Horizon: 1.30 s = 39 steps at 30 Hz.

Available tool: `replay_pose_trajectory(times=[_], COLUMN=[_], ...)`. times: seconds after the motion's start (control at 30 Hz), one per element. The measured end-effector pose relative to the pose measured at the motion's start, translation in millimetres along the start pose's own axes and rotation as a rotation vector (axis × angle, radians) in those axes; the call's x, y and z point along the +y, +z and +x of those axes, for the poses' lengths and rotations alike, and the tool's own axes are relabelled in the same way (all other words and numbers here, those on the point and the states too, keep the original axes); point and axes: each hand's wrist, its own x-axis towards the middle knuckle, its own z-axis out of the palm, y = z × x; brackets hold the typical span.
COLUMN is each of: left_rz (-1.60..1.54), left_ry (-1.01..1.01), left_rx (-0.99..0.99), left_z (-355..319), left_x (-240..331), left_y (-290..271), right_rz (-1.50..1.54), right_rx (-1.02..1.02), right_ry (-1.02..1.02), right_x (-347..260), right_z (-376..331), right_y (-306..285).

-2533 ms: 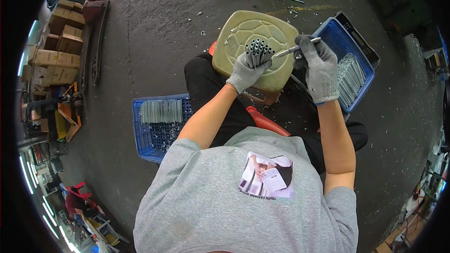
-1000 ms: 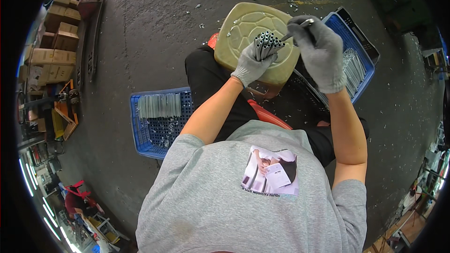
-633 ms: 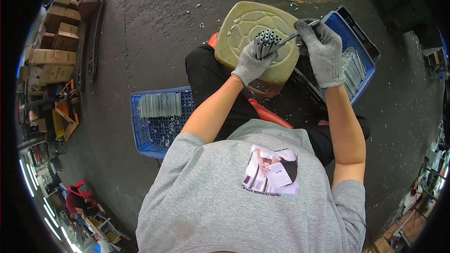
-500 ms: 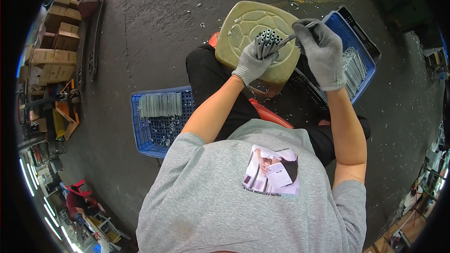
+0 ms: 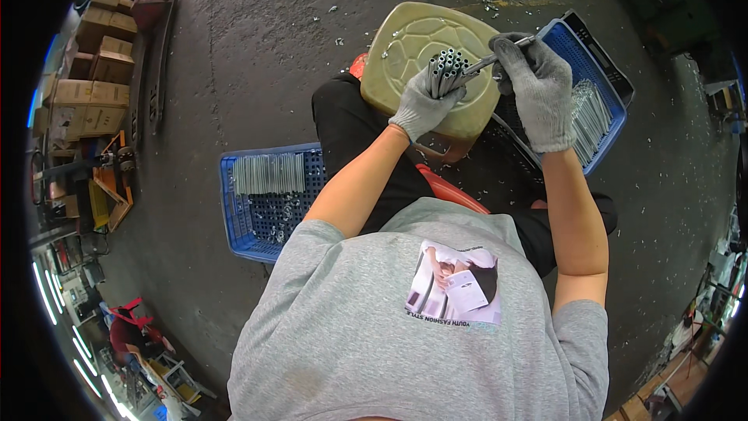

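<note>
Gloved in grey, my left hand is wrapped round a bundle of thin metal tubes, their hollow ends facing up. My right hand, in the same kind of glove, pinches a slender dark metal rod between thumb and fingers. The rod slants down to the left, its lower end at the right side of the bundle; whether it enters a tube I cannot tell. Its upper end sticks out past the right fingers. Both hands are above a yellowish plastic stool.
A blue basket with a row of metal tubes and small bits stands at the left. To the right, another blue basket holds more tubes beside a black crate. Cardboard boxes are stacked far left.
The rod has shifted slightly in my right hand, and more of its upper end shows past the fingers. My left hand still holds the bundle in nearly the same place.
</note>
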Motion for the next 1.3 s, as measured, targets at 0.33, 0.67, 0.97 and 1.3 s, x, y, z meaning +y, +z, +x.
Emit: replay_pose_trajectory(times=[0.33,0.67,0.97,1.3], left_rz=[-0.008,-0.153,-0.075,-0.209], left_ry=[-0.001,-0.025,-0.029,-0.086], left_rx=[-0.015,0.024,-0.052,0.020], left_z=[-0.7,-3.4,-1.8,-8.1], left_x=[2.1,4.3,-31.4,-7.2], left_y=[-0.4,3.8,5.9,11.0], right_rz=[-0.320,-0.240,0.000,-0.567], right_rx=[-0.125,-0.072,0.025,-0.187], right_ry=[-0.300,-0.285,0.019,-0.442], right_x=[3.2,-6.4,7.3,-19.2], right_z=[0.5,0.2,12.1,-2.6], right_y=[0.6,1.5,-2.4,10.2])
